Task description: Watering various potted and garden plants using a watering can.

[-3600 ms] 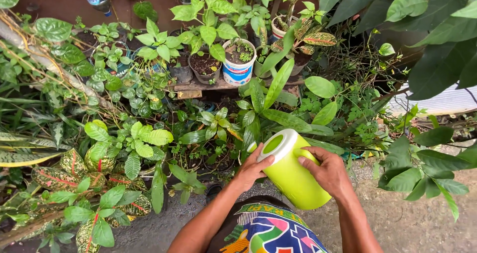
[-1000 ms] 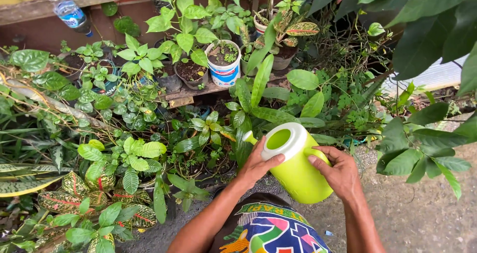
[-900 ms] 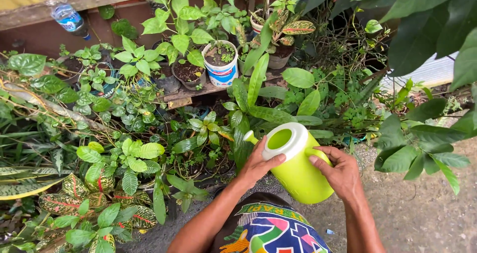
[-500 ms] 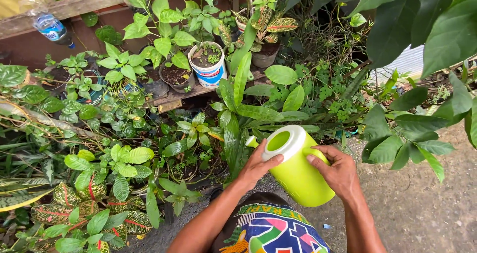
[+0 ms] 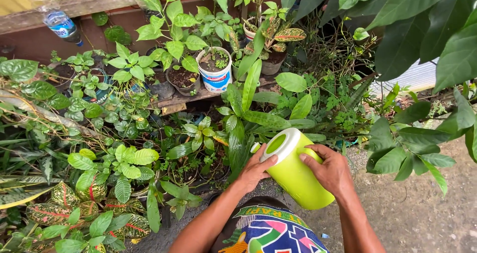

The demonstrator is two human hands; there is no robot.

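Bare grey ground (image 5: 417, 218) fills the lower right of the frame, and close above the person's patterned shirt (image 5: 271, 230) both hands hold a lime-green watering can (image 5: 295, 176) at lower centre, tilted toward the plants. Left hand (image 5: 256, 167) is pressed against the can's left side, its thumb lying along the white rim (image 5: 290, 146); right hand (image 5: 330, 171) wraps the handle side, fingers curled and closed on it. Whether the can holds water cannot be told. Just beyond its spout stands a long-leaved plant (image 5: 243, 114), with speckled red-and-yellow foliage (image 5: 64, 196) at lower left. Farther up, on a wooden plank (image 5: 176, 101), sit a dark pot (image 5: 183, 79) and a white tub (image 5: 215, 70), both filled with soil. Large dark leaves (image 5: 422, 34) hang across the upper right, and a plastic bottle (image 5: 59, 23) lies at upper left
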